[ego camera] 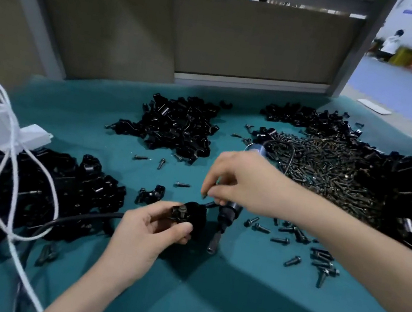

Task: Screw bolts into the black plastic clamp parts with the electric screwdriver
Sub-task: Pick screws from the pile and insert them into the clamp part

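Left grip (152, 231) pinches black clamp part (196, 217), bolt (182, 210) standing in it. Right grip (240, 185) wraps electric screwdriver (228, 214), just right of clamp part.

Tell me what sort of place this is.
Probably a factory assembly bench: heaps of black clamp parts and a pile of bolts on the teal table, plus an electric screwdriver.

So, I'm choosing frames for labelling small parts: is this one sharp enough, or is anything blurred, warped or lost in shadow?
Head view: the left hand and its clamp part are fairly sharp; head view: the far person is smeared; head view: the wide lens splays the grey posts; head view: the left clamp pile merges into one dark mass.
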### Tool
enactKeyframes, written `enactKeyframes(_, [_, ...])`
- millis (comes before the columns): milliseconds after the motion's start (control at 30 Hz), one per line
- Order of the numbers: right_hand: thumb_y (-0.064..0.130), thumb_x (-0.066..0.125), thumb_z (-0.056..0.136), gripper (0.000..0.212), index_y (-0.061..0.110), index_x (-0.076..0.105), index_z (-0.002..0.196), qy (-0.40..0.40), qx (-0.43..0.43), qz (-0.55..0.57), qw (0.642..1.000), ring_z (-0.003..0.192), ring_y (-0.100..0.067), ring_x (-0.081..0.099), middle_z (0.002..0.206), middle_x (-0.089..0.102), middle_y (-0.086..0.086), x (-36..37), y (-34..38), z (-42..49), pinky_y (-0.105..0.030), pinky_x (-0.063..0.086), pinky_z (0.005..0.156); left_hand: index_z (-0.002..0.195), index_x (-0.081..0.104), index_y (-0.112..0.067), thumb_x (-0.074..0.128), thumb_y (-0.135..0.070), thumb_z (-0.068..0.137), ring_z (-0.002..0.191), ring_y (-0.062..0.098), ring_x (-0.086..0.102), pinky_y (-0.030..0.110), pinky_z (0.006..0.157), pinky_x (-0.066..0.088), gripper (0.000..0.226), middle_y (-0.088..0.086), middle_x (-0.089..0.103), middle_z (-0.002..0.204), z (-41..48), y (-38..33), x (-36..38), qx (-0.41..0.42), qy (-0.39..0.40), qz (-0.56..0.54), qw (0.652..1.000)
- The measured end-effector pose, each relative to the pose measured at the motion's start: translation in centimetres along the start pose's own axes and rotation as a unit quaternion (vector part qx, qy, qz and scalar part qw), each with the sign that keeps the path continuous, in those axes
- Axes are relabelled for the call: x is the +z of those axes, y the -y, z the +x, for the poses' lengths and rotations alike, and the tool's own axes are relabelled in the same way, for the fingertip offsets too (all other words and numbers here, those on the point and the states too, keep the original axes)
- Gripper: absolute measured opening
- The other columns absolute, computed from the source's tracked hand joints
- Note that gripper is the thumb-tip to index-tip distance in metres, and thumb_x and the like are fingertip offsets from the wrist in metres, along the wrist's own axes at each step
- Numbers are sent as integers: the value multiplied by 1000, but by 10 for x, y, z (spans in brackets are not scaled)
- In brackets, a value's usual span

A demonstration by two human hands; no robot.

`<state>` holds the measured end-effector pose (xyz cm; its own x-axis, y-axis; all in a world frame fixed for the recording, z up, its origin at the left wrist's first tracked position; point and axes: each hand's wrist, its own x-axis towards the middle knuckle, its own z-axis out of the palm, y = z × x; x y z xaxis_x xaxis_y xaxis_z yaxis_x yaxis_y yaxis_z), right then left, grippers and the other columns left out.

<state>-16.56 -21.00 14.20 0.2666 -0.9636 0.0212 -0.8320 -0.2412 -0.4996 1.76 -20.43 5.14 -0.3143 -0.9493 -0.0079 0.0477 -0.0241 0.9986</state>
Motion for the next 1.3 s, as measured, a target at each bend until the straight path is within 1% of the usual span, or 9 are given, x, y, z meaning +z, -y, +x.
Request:
enactKeyframes(267, [11,55,95,21,15,69,109,58,-45,-171,982,101,-18,53,113,54,-3,11,10,6,-33,42,92,87,72,-9,67,14,78,58,9,64,16,58,51,25,3,72,68,3,1,0,9,6,-15,1000])
enactKeyframes(400, [8,51,94,26,16,55,118,70,-98,-198,973,90,-12,44,107,55,2,15,15,8,-27,39,81,87,70,-11,68,12,77,56,9,66,14,57,51,25,4,73,66,3,2,0,0,-14,-17,1000])
enactKeyframes(533, [6,64,88,12,13,67,97,51,-57,-63,995,66,6,56,76,62,17,3,3,6,-7,45,71,88,73,-12,68,12,78,58,9,65,15,58,51,27,4,73,70,2,1,0,13,10,-14,1000])
enactKeyframes(600, [9,70,86,4,12,67,85,45,-29,10,999,57,6,60,68,65,12,3,-4,5,-15,53,69,89,73,-11,68,12,78,58,9,63,15,59,51,26,3,72,70,2,1,0,17,15,-14,1000])
enactKeyframes(667, [11,73,84,7,8,68,80,37,0,75,997,56,-6,66,67,71,0,8,-9,5,-25,58,63,90,73,-10,68,12,78,57,9,62,15,59,51,26,3,72,69,2,2,0,19,18,-16,1000])
enactKeyframes(833, [14,73,85,11,8,66,78,51,44,148,987,47,-8,64,52,65,6,11,-13,7,-19,50,48,92,72,-8,68,12,77,57,9,62,15,59,51,26,3,72,69,2,4,0,19,20,-16,1000])
enactKeyframes(967, [20,72,86,16,10,66,75,66,67,162,982,48,-12,63,55,66,3,13,-18,7,-28,55,54,90,73,-10,69,10,77,59,10,63,15,60,51,25,4,72,70,3,6,0,24,20,-9,999])
enactKeyframes(1200, [13,71,86,21,8,57,71,97,120,291,944,52,-13,62,64,60,-5,17,-22,6,-21,52,50,90,73,-11,71,9,76,58,10,64,15,59,51,25,6,72,69,2,7,0,20,18,-7,1000])
enactKeyframes(1300, [14,69,88,22,8,54,73,104,139,323,930,62,-24,69,81,59,-13,17,-21,5,-31,60,61,89,73,-12,70,9,77,57,10,63,15,59,50,24,5,71,66,2,7,1,27,17,-3,999])
